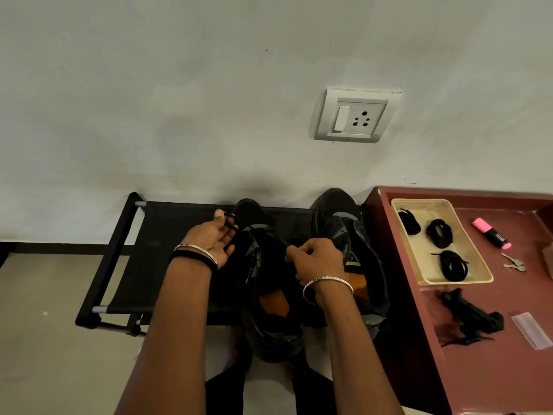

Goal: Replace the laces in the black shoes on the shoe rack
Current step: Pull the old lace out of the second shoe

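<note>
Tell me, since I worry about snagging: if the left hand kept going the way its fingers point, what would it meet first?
Probably the toe of the left shoe, just beyond the left hand holding the lace; depth is unclear.

We see two bare forearms with no sleeves. The left hand [209, 239] carries two items at the wrist: a thin silver bangle [200, 250] and a black band [194, 259] just behind it. The right hand [317, 260] carries one thin silver bangle [327, 282] at the wrist.
</note>
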